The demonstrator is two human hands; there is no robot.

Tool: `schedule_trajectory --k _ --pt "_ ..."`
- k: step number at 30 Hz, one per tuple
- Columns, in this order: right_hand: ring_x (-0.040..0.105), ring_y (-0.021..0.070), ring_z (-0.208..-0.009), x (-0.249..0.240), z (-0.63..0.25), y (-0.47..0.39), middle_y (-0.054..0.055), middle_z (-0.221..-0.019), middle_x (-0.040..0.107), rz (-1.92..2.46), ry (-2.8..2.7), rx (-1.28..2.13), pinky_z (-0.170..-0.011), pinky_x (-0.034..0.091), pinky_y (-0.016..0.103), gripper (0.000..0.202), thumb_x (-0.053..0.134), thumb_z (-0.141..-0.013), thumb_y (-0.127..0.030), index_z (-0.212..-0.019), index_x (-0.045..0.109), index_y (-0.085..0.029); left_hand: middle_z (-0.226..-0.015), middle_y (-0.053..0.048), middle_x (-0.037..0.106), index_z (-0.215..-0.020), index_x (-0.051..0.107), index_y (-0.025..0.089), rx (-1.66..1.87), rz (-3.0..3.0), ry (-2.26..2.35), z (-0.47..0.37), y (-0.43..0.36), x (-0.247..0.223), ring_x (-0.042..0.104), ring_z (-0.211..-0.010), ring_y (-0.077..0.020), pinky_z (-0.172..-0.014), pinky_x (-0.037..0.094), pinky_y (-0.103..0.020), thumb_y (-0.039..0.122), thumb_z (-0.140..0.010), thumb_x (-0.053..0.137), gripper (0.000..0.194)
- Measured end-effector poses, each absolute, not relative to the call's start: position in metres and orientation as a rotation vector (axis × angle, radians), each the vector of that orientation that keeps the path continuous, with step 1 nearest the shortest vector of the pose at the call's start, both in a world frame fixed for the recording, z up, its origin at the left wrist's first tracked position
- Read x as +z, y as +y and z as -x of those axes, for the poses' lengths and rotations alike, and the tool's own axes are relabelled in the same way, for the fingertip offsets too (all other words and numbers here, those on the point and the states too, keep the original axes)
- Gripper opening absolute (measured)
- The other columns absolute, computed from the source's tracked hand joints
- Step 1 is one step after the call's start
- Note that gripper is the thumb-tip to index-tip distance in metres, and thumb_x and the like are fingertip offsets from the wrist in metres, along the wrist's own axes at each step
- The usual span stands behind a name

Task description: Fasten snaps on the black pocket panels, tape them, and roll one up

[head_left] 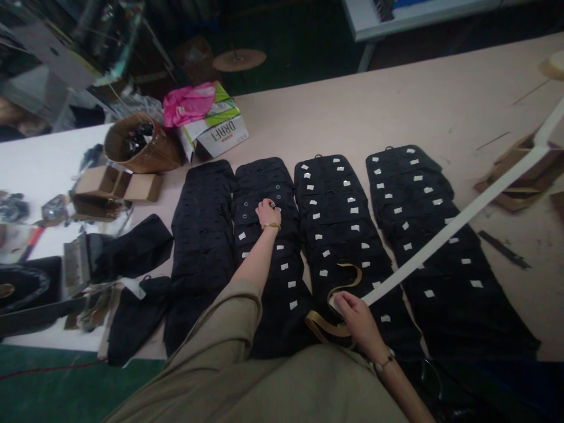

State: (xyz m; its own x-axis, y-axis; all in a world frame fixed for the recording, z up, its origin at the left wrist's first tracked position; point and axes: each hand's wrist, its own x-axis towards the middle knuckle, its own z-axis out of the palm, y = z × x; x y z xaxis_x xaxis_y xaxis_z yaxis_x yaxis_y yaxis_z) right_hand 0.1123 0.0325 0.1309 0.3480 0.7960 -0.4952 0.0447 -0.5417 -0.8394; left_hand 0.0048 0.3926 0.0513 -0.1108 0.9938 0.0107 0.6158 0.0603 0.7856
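Observation:
My left hand rests on the second black fabric panel from the left, its fingers curled together. What they pinch, if anything, is too small to make out. Small metal rings show beside the fingers, and white tape pieces dot the panel lower down. Low over the third black panel, my right hand pinches the end of a long white tape strip. That strip stretches up to the right edge. A curling tan backing ribbon hangs around the right fingers.
A fourth black panel with white pieces lies at right; an unmarked one at left. Cardboard boxes, a brown bin and a DRAFT box stand back left. A dark strip tool lies at right.

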Motion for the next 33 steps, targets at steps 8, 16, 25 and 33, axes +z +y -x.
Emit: schedule_trajectory --k 8,16,25,33 --pt "0.051 0.0190 -0.070 0.126 -0.108 0.037 0.003 -0.071 0.057 1.830 -0.773 1.258 -0.064 0.040 0.029 0.041 0.052 -0.084 -0.056 -0.075 0.062 -0.017 -0.101 -0.008 0.068 -0.102 0.060 0.018 0.888 -1.401 2.046 0.066 0.394 0.046 0.066 -0.088 -0.0159 -0.086 0.048 -0.028 0.027 -0.098 0.043 0.020" --pt "0.052 0.0198 -0.068 0.131 -0.101 0.040 0.004 -0.071 0.058 1.848 -0.821 1.297 -0.061 0.040 0.030 0.040 0.051 -0.085 -0.055 -0.077 0.063 -0.018 -0.091 -0.011 0.071 -0.096 0.059 0.019 0.649 -1.406 2.152 0.102 0.413 0.055 0.070 -0.085 -0.0229 -0.081 0.052 -0.035 0.026 -0.086 0.064 0.013" --pt "0.059 0.0219 -0.079 0.155 -0.110 0.032 0.005 -0.080 0.065 1.823 -0.866 1.184 -0.073 0.044 0.031 0.039 0.049 -0.091 -0.053 -0.084 0.065 -0.017 -0.153 -0.014 0.045 -0.137 0.051 0.027 0.488 -1.905 2.094 0.106 0.388 0.073 0.033 -0.147 -0.0310 -0.112 0.034 -0.055 0.033 -0.095 0.052 0.042" --pt "0.058 0.0257 -0.105 0.180 -0.096 0.019 0.010 -0.108 0.065 1.830 -1.292 0.673 -0.095 0.044 0.042 0.028 0.049 -0.097 -0.036 -0.090 0.072 -0.020 -0.163 -0.018 0.026 -0.153 0.036 0.019 0.467 -2.232 1.681 0.064 0.342 0.109 0.020 -0.152 -0.0335 -0.118 0.026 -0.056 0.033 -0.091 0.062 0.068"
